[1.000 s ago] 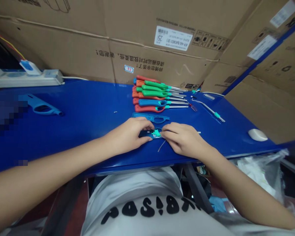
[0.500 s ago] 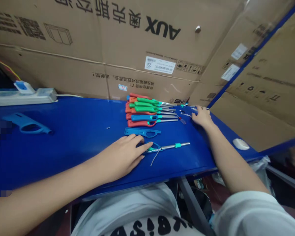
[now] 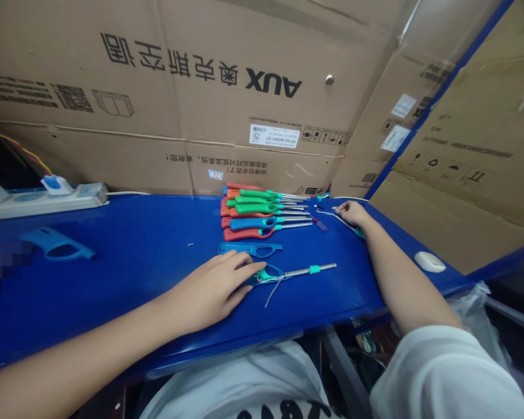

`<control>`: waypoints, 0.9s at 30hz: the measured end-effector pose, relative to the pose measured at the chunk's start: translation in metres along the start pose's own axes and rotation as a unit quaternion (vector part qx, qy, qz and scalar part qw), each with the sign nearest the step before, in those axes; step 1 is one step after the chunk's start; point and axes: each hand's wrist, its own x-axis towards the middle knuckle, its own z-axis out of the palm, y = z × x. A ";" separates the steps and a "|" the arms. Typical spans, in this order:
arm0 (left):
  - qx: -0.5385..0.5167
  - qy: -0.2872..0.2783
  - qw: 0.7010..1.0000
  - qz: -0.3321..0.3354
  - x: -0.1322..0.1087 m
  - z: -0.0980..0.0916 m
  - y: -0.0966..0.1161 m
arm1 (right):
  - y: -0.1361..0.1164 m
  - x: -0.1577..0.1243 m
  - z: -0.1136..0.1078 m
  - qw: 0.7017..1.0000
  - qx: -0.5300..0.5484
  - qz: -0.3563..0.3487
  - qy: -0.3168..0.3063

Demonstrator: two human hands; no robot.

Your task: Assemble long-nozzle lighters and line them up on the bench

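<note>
My left hand (image 3: 225, 282) is closed over the handle end of an opened blue lighter shell (image 3: 276, 278). Thin wires and green parts show inside the shell, and a metal tube (image 3: 301, 271) with a green collar sticks out to the right. A loose grey wire (image 3: 272, 294) hangs from it toward me. Just beyond lies a second blue shell half (image 3: 251, 249). At the right back, my right hand (image 3: 353, 214) has its fingertips pinched together at the table, by a white wire (image 3: 329, 214); whatever small thing is between them is unclear.
Several assembled red, green and blue lighters (image 3: 248, 223) lie in a row at the back, with a small screwdriver (image 3: 319, 223) by their tips. A blue shell piece (image 3: 59, 244) and a power strip (image 3: 85, 195) are at left. A white oval object (image 3: 429, 262) sits at right. Cardboard (image 3: 179, 128) walls the back.
My right hand has gone from spread fingers to a pinch at the same back right spot, uncovering a wire there. My left hand stays on the blue shell. The view has tilted up slightly.
</note>
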 end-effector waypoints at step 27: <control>-0.455 0.238 0.856 -0.057 0.016 0.008 0.003 | -0.163 -0.245 0.026 0.860 0.361 -0.360 0.014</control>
